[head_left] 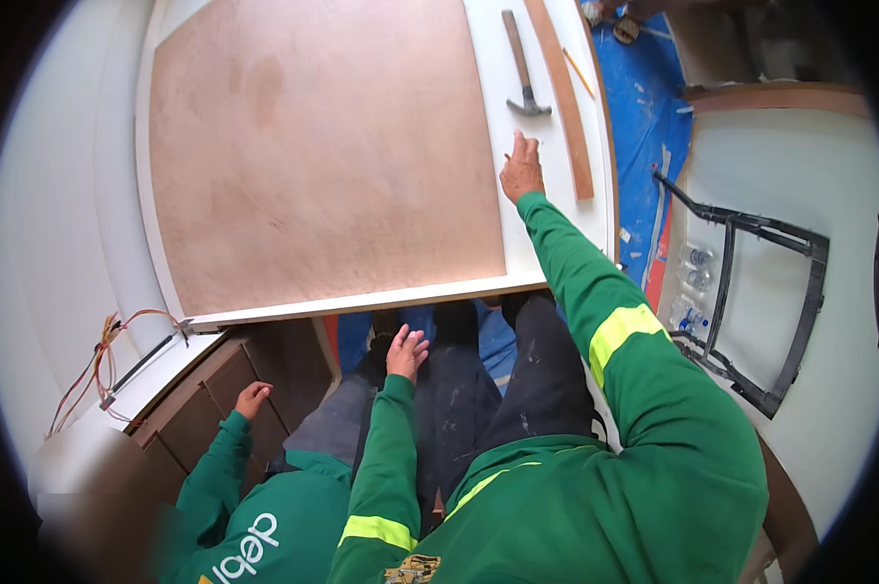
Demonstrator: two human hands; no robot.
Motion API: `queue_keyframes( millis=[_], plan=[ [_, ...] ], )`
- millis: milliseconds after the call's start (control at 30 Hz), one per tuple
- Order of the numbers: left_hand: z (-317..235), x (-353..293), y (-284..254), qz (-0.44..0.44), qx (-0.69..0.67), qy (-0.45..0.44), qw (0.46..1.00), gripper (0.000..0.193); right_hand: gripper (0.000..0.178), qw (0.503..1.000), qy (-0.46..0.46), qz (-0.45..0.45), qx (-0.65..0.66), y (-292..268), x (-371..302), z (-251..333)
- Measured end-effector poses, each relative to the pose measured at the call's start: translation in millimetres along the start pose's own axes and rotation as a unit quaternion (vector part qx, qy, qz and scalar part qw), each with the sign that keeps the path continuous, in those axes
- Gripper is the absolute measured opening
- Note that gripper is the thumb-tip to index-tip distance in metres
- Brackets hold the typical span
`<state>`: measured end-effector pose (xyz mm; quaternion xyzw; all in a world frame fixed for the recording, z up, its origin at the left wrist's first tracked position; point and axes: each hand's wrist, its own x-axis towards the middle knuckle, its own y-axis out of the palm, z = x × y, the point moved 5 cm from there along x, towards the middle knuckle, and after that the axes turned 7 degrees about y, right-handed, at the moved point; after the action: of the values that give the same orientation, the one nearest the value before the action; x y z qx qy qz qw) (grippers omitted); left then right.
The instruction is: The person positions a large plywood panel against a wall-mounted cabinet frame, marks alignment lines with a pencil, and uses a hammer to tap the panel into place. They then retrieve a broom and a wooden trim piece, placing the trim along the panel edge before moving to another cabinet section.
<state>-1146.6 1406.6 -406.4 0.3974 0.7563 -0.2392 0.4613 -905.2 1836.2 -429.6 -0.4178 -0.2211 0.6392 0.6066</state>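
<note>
My right hand (523, 173) is over the white border of the panel. Its fingers are closed, and a small dark tip pokes out beside them; what it belongs to I cannot make out. Just beyond the fingers lies a claw hammer (519, 58) with a wooden handle, its head toward me. A brown wooden strip (564, 102) runs along the right side, and a yellow pencil (579, 73) lies beside it. The large brown sheet (323, 146) covers most of the white panel (352, 300). My left hand (407, 352) hangs open below the near edge, fingers apart, holding nothing.
A co-worker in green stands close on my left, one hand (253, 400) near brown cabinets (201, 419). Loose wires (104, 360) stick up at the left. Blue floor covering (636, 88), a black frame (809, 292) and plastic bottles (695, 277) are to the right.
</note>
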Motion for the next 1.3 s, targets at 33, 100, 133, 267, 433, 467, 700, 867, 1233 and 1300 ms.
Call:
queue_keyframes(
  millis=[33,100,133,267,433,467,700,867,1233,1300],
  plan=[
    [2,1,10,0.014,0.001,-0.003,1.000,0.067,0.059,0.999,-0.010,0.027,0.030,23,10,-27],
    [15,4,18,0.003,-0.001,-0.021,1.000,0.067,0.054,0.994,0.033,0.099,0.016,66,11,-52],
    [17,10,24,0.001,-0.004,-0.019,1.000,0.067,0.051,0.991,0.048,0.127,0.012,77,16,-48],
    [36,13,30,-0.022,-0.042,-0.030,0.998,0.066,0.046,0.986,0.089,0.116,0.076,81,10,-24],
    [26,16,35,-0.008,-0.036,-0.020,0.999,0.066,0.047,0.995,0.069,0.064,0.042,106,23,-46],
    [19,22,37,-0.019,-0.067,-0.006,0.998,0.065,0.045,0.989,0.100,0.106,0.024,110,23,-42],
    [-13,35,36,-0.046,-0.138,0.044,0.988,0.067,0.041,0.974,0.133,0.182,0.026,108,14,-29],
    [-35,71,28,-0.072,-0.166,0.104,0.978,0.073,0.039,0.968,0.230,0.100,0.003,118,-8,-37],
    [-113,139,6,-0.199,-0.224,0.085,0.950,0.108,0.071,0.912,0.373,0.064,0.159,142,30,-88],
    [-105,141,9,-0.247,-0.216,0.047,0.943,0.108,0.070,0.913,0.353,0.072,0.192,147,34,-102]
  ],
)
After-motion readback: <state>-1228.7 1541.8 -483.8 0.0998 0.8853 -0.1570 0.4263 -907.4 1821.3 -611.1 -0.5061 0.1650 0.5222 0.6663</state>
